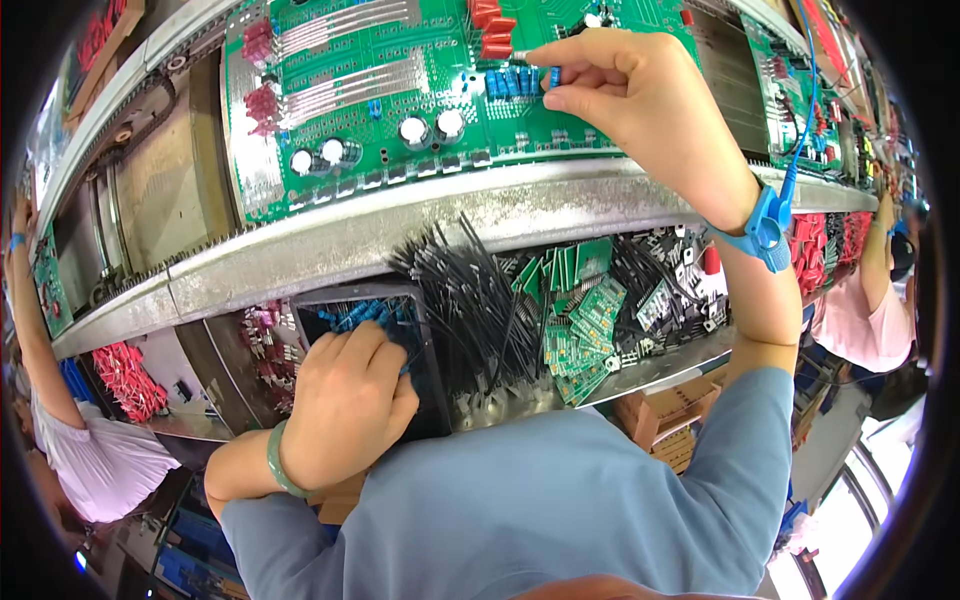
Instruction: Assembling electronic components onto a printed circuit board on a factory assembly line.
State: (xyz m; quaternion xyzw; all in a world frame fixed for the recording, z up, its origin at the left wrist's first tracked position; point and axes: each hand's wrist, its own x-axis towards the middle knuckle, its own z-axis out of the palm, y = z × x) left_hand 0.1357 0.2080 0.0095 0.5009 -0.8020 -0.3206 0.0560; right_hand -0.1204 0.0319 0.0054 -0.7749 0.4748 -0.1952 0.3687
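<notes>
My right hand (625, 85) is over a large green circuit board (400, 170), its thumb and fingers pinching a small blue resistor (555, 77). Just left of those fingertips, a row of blue resistors (512, 83) stands on the board, with red block-shaped capacitors (492, 30) above it. A blue wrist strap with a cord circles my right wrist. My left hand (350, 395) reaches into a black tray (430, 350) holding loose blue resistors (360, 312). Its fingers are curled downward and the tips are hidden, so what they grip is unclear.
A metal rail (330, 235) runs between board and parts shelf. Right of the tray lie black leaded parts (470, 310) and small green boards (582, 330); red parts (128, 382) lie far left. Co-workers' arms (40, 330) show at both sides.
</notes>
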